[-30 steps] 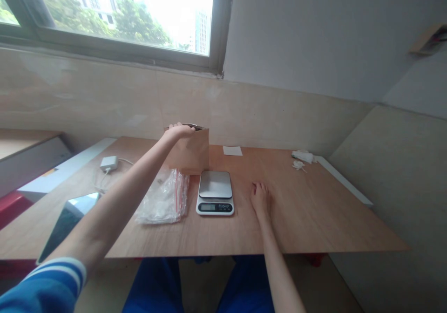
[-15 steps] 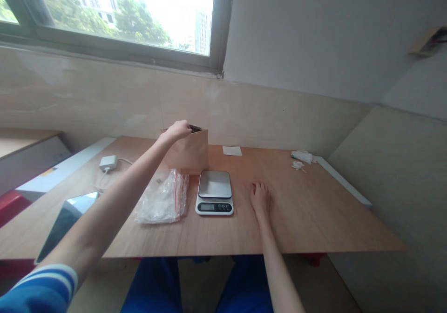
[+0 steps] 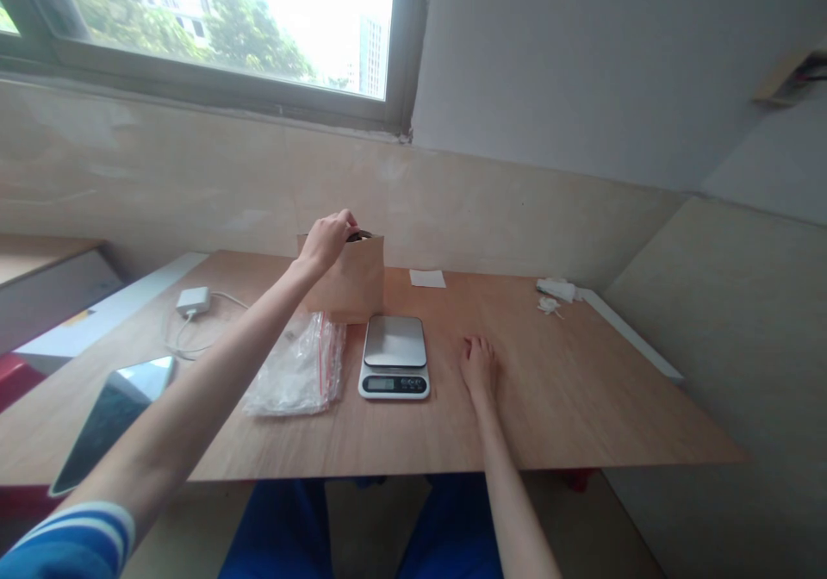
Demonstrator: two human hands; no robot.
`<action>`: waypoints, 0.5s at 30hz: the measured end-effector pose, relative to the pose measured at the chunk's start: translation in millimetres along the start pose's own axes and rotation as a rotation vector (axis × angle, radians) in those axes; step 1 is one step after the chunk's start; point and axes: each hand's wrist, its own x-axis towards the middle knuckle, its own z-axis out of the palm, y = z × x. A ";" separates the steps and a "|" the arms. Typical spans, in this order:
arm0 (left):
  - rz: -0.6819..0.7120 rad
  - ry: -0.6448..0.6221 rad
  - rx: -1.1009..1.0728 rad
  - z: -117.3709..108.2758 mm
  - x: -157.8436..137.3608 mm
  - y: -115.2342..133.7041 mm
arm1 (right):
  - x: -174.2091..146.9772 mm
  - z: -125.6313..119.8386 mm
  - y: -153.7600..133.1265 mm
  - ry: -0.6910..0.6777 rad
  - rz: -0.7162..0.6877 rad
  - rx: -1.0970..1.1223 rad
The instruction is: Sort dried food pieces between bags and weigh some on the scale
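Note:
A brown paper bag (image 3: 355, 282) stands upright at the back of the table, its mouth upward and something dark showing just inside. My left hand (image 3: 331, 236) is over that mouth, fingers bent and pinched together at a small dark thing too unclear to name. In front of the bag lies a kitchen scale (image 3: 394, 342) with a bare steel plate and a small display. Left of the scale is a stack of clear zip bags (image 3: 294, 372) with red seals. My right hand (image 3: 479, 365) rests on the tabletop right of the scale, fingers loosely laid down, holding nothing.
A tablet-like device (image 3: 116, 415) lies partly behind my left forearm, near a white charger (image 3: 194, 301) with its cable. A white paper (image 3: 427, 278) lies by the wall. Crumpled white wrapping (image 3: 556, 289) is at the back right. The wooden table (image 3: 581, 389) meets the tiled wall.
My left hand has risen a little from the paper bag's mouth, and its fingers now show more. My right hand stays on the table. The whole view has shifted slightly.

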 end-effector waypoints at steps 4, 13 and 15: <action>0.076 0.195 -0.108 -3.8 0.7 3.8 | 0.6 2.4 0.5 0.012 0.001 -0.005; 0.293 0.052 -0.303 7.1 -19.3 36.7 | 1.0 4.9 1.2 0.017 0.015 0.011; 0.288 -0.119 -0.327 29.4 -34.4 38.3 | 1.1 3.8 1.0 0.009 0.009 0.001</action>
